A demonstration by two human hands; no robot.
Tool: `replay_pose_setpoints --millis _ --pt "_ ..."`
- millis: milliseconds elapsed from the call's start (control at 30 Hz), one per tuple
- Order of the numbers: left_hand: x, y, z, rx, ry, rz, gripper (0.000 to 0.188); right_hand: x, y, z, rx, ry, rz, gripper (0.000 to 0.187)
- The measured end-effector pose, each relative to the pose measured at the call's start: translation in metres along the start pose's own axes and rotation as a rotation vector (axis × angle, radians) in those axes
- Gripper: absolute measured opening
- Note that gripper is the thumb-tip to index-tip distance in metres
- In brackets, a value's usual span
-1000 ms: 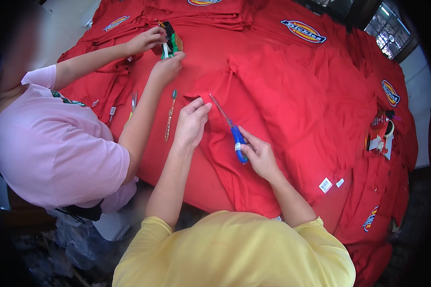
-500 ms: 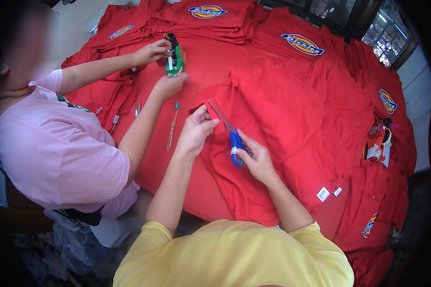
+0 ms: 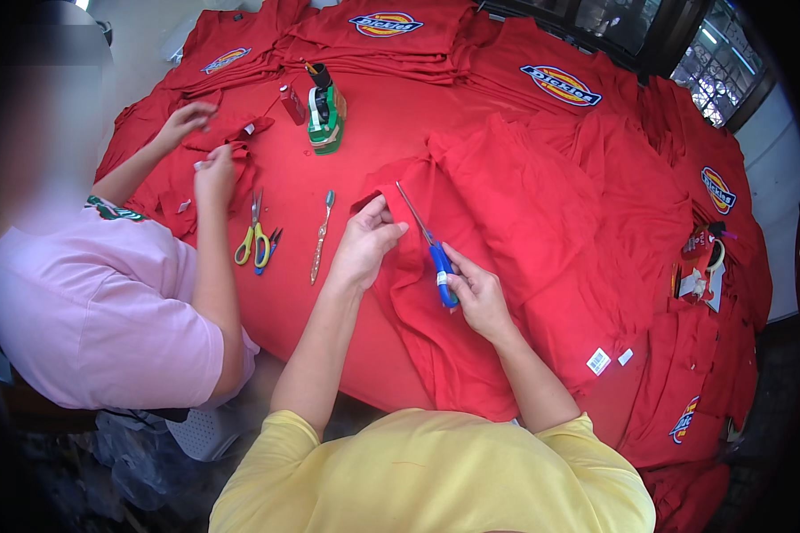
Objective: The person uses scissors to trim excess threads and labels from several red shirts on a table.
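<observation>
A red shirt point(image 3: 507, 204) lies spread in front of me, its cloth loosely rumpled. My left hand point(image 3: 371, 242) pinches a folded edge of this shirt between thumb and fingers. In my right hand point(image 3: 480, 293) is a pair of blue-handled scissors point(image 3: 441, 266); the blades point up and away from me, lying close together just right of my left fingertips. Whether the blades touch the cloth I cannot tell. Left of my left hand lies a toothbrush point(image 3: 320, 240) with a clear amber handle.
At the left, a co-worker in a pink shirt point(image 3: 107, 302) handles another red garment point(image 3: 218, 160). Near them lie yellow-handled scissors point(image 3: 254, 240) and small blue snips point(image 3: 270, 253). A green tape dispenser point(image 3: 326, 129) stands farther back. Folded red shirts point(image 3: 373, 53) line the far edge.
The co-worker's hands have left the tape dispenser and moved left to the red garment, uncovering the yellow-handled scissors. My scissors have shifted slightly right; my left hand holds its place.
</observation>
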State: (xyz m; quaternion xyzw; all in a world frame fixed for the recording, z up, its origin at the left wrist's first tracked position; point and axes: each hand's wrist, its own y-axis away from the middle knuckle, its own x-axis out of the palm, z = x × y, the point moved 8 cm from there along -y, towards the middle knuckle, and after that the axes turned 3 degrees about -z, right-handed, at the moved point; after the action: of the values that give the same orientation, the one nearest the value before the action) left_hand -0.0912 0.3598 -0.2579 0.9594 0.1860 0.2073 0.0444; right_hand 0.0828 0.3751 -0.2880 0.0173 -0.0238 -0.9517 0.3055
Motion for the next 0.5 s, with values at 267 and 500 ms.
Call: replay_pose_setpoints --millis 267,500 --pt "-0.001 -0.01 -0.015 0.043 0.011 0.02 0.039 0.0 -0.001 0.012 -0.272 0.221 -0.037 0.051" --pt "0.0 -0.005 -0.009 -0.008 -0.052 0.014 0.043 0.002 -0.005 0.016 -0.109 0.108 -0.019 0.05"
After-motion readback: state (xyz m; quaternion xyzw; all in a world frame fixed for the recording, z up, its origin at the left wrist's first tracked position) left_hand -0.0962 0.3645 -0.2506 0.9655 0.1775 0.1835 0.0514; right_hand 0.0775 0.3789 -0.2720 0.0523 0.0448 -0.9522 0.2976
